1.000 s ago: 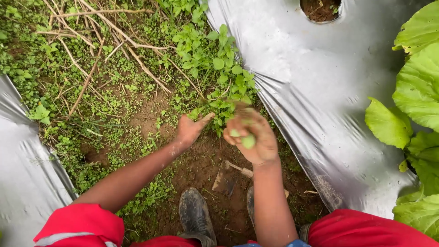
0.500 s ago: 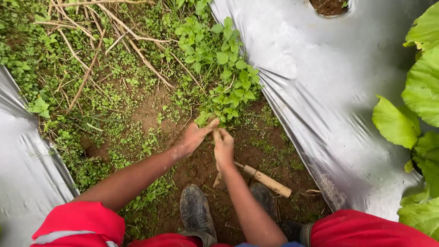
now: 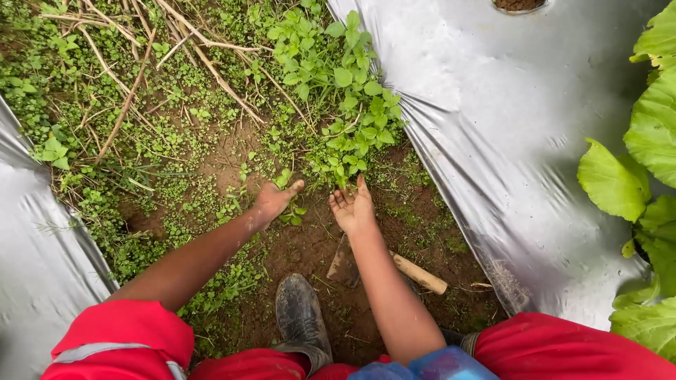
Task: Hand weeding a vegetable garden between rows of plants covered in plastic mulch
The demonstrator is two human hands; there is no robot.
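Observation:
My left hand (image 3: 272, 200) reaches down to the soil, its fingers among small green weeds (image 3: 290, 211) at the foot of a leafy weed clump (image 3: 345, 105). My right hand (image 3: 353, 208) is beside it, palm up and fingers spread, its fingertips touching the lowest stems of the clump; it holds nothing. A hand tool with a wooden handle (image 3: 420, 274) and a muddy blade (image 3: 343, 262) lies on the dirt under my right forearm.
Silver plastic mulch (image 3: 493, 141) covers the bed on the right, with a planting hole (image 3: 520, 4) at the top; another sheet (image 3: 35, 253) lies at the left. Large green leaves (image 3: 634, 169) overhang the right edge. Dry stalks (image 3: 204, 49) cross the furrow. My muddy boot (image 3: 301, 314) stands below.
One second ago my right hand was raised with pulled greens in it. It then dropped to the clump, and now lies open on the soil; the view has shifted slightly.

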